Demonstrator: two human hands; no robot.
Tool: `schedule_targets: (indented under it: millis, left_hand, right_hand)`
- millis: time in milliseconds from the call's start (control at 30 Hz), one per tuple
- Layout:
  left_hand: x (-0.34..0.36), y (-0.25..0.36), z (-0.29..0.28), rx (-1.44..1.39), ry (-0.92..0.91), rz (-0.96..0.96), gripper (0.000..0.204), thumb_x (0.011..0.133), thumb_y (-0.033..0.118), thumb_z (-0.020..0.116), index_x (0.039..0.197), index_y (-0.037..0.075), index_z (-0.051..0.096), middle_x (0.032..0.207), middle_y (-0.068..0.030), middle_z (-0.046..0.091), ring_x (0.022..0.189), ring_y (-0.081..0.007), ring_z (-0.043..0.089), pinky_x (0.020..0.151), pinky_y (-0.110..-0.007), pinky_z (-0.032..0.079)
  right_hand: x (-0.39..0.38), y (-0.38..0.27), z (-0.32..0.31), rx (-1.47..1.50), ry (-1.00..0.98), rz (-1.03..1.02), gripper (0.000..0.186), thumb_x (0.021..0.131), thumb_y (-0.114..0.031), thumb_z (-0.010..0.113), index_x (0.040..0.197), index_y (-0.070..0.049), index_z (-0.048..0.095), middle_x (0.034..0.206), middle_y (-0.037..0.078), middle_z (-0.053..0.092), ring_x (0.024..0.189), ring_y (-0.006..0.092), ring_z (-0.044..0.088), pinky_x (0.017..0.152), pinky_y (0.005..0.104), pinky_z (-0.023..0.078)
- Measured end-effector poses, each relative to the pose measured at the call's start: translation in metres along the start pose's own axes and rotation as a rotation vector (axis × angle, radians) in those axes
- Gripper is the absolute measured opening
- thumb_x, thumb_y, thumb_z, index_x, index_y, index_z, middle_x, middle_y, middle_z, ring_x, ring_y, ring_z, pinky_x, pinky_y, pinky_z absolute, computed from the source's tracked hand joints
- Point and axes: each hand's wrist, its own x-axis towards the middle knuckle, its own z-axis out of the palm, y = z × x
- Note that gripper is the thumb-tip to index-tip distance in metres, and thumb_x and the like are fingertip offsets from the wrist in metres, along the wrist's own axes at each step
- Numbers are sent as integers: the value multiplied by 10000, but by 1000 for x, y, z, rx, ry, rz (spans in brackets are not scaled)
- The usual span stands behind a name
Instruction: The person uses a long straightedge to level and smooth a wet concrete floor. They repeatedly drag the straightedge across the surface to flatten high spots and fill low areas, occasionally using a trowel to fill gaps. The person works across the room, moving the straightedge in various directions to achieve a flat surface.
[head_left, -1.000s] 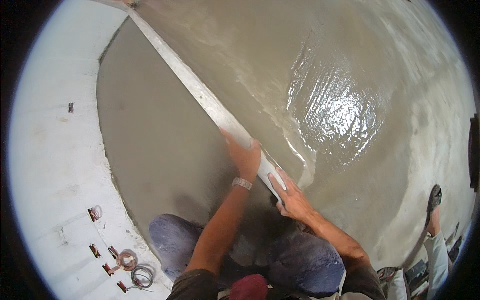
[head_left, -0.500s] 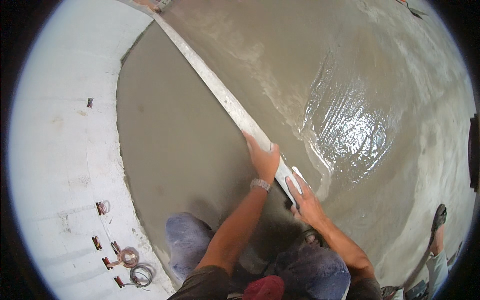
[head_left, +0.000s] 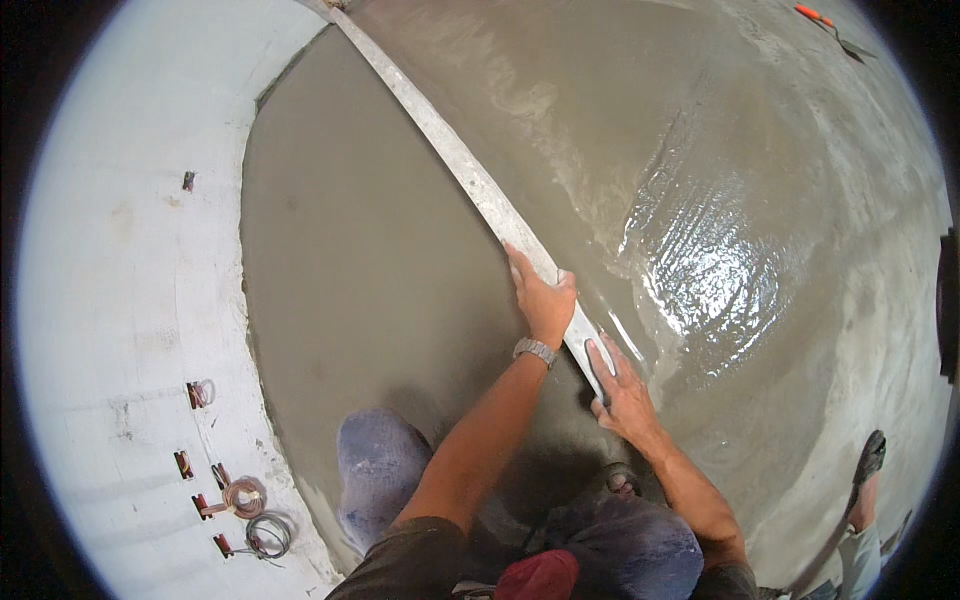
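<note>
A long, pale straightedge [head_left: 455,160] runs diagonally over smooth wet grey mortar [head_left: 350,240], from the top left toward my knees. My left hand [head_left: 543,300], with a metal watch on the wrist, is wrapped over the straightedge, thumb on its top face. Closer to me, my right hand [head_left: 625,390] grips the near end, fingers along the top and thumb at the edge. Just right of that end lies a thin bright white streak [head_left: 622,330]. What is at the far end by the wall is too cropped to make out.
A white wall [head_left: 120,260] bounds the left, with wire coils [head_left: 268,536] hanging from recessed boxes. Shiny water [head_left: 710,280] covers mortar at right. An orange-handled trowel [head_left: 812,15] lies far right. Another person's foot [head_left: 868,465] stands at lower right.
The view has shifted slightly. Straightedge and both hands now appear a little farther right and higher, with the grips kept. More of the orange-handled trowel shows.
</note>
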Motion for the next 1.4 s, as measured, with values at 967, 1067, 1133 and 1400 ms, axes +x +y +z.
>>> schedule_targets:
  millis: [967, 1067, 1133, 1400]
  left_hand:
    - [-26, 21, 24, 0, -21, 14, 1026, 748, 61, 707, 1505, -55, 25, 1489, -365, 230, 1374, -477, 294, 1145, -454, 276]
    - [-13, 25, 27, 0, -6, 62, 1026, 746, 60, 701, 1507, -48, 21, 1483, -375, 228, 1363, -483, 312, 1139, -459, 288]
    - [-5, 29, 27, -30, -19, 4, 1018, 745, 74, 703, 1500, -74, 38, 1481, -378, 238, 1376, -480, 291, 1152, -447, 262]
    - [-13, 24, 34, 6, 18, 81, 1010, 748, 79, 687, 1507, -44, 33, 1450, -382, 288, 1336, -498, 345, 1123, -470, 311]
  right_hand:
    - [-29, 18, -25, 14, 0, 13, 938, 669, -3, 674, 1512, -149, 291, 1502, 245, 288, 1311, 444, 396, 1088, 464, 382]
    - [-16, 26, -23, -20, 38, -10, 937, 673, -3, 673, 1514, -149, 288, 1506, 241, 287, 1317, 439, 392, 1090, 461, 381]
    - [-11, 25, -26, 3, 35, 1, 934, 676, -3, 674, 1514, -153, 289, 1507, 240, 286, 1321, 437, 389, 1091, 460, 380]
    - [-18, 23, -31, 7, 33, 15, 929, 687, -13, 683, 1514, -156, 285, 1508, 233, 289, 1331, 430, 380, 1105, 454, 369]
